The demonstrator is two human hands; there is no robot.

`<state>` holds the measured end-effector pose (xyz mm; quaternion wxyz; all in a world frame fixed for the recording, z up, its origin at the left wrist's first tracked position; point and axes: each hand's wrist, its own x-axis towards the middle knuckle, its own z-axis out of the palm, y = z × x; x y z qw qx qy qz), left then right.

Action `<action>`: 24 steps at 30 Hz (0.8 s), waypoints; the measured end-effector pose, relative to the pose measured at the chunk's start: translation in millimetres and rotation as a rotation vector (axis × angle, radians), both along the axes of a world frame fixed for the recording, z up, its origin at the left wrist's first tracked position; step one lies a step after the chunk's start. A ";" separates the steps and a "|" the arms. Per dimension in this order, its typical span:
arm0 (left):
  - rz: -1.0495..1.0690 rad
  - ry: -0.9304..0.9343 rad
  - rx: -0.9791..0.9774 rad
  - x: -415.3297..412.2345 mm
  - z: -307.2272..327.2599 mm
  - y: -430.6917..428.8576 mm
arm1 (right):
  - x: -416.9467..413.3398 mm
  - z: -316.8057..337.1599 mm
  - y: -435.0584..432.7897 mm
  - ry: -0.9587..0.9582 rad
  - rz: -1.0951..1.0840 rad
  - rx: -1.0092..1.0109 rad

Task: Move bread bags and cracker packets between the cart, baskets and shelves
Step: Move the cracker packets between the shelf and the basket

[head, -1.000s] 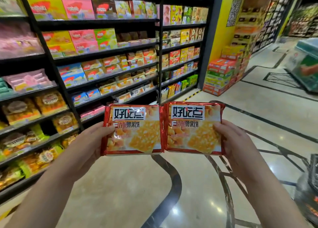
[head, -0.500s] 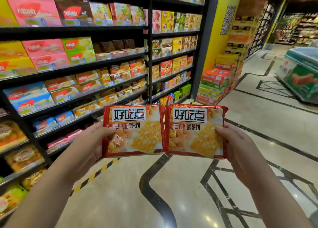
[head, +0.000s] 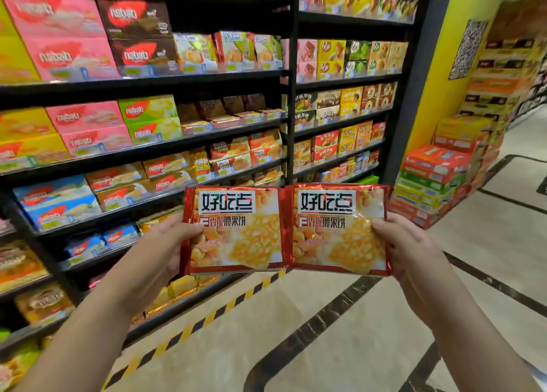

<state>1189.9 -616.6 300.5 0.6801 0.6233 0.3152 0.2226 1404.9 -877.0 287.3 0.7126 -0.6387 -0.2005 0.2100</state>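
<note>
Red foil borders two cracker packets held side by side, inner edges touching. The left hand (head: pixel 159 252) grips the left packet (head: pixel 236 229) at its outer edge, thumb across the front. The right hand (head: pixel 408 252) grips the right packet (head: pixel 337 229) likewise. The fingers behind are hidden, probably curled. Stocked black shelves (head: pixel 177 80) stand beyond the left hand.

Left cracker packet (head: pixel 233 231), right cracker packet (head: pixel 337 231), between the fingers (head: pixel 381 225): glossy crinkled plastic film. Floor (head: pixel 370 332) below: polished stone.
</note>
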 end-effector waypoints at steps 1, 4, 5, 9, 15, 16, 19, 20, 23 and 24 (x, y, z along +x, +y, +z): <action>0.027 -0.009 -0.003 11.3 1.6 5.1 | 17.1 2.3 8.2 0.002 0.008 -0.001; 0.083 -0.033 0.000 43.1 7.3 17.0 | 61.4 9.0 35.6 -0.002 0.048 0.003; 0.084 -0.034 0.011 53.5 8.3 22.2 | 75.0 10.3 46.1 -0.002 0.057 0.006; 0.161 -0.032 0.026 94.1 6.4 59.6 | 126.6 10.3 96.0 -0.009 0.082 0.013; 0.201 -0.094 0.044 150.3 3.0 142.3 | 202.1 9.2 191.1 -0.029 0.129 0.014; 0.220 -0.093 0.048 159.9 2.5 159.4 | 215.1 10.1 211.7 -0.030 0.136 0.010; 0.251 -0.085 0.055 187.6 5.4 207.9 | 248.7 17.6 270.1 -0.056 0.182 -0.028; 0.255 -0.083 0.061 196.9 7.7 223.7 | 258.5 20.4 288.8 -0.067 0.196 -0.038; 0.276 -0.060 0.094 223.3 13.1 270.3 | 289.6 24.5 339.6 -0.064 0.206 -0.043; 0.285 -0.052 0.108 231.6 14.8 284.0 | 299.9 24.6 355.2 -0.056 0.213 -0.040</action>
